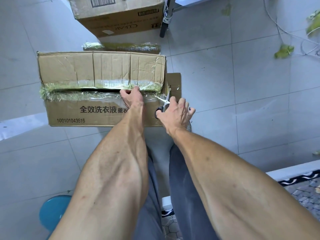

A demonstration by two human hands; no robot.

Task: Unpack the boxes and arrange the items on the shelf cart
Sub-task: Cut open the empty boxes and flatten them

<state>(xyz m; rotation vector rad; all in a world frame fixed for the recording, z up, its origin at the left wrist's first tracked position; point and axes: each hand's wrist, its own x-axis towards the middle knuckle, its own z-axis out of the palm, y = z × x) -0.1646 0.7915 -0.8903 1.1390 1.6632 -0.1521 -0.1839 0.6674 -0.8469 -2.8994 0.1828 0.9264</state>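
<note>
Two forearms: bare, reaching forward and down from the bottom edge, above grey trousers.
Stool (52,213): blue and round, at lower left on the tiled floor (242,101).
Right hand (176,113): fingers curled through the black handles of the scissors (163,103), whose blades stand parted at the right end of the nearer box's taped seam.
Left hand (130,97): fingertips hooked over the edge of the seam, gripping the taped flap just left of the scissors.
Nearer box (97,111): brown cardboard, on the floor directly ahead of the person, printed with Chinese characters and the number 100101043516; a dark gap shows along the seam under frayed clear tape (69,91).
Second box (119,16): cardboard, lying beyond the first, with upside-down print reading CLEAR and a barcode.
Cart leg (166,16): metal, with a wheel, just right of the second box.
Floor at far right: scraps of torn greenish tape (284,51) and a loose white cable (277,23).
</note>
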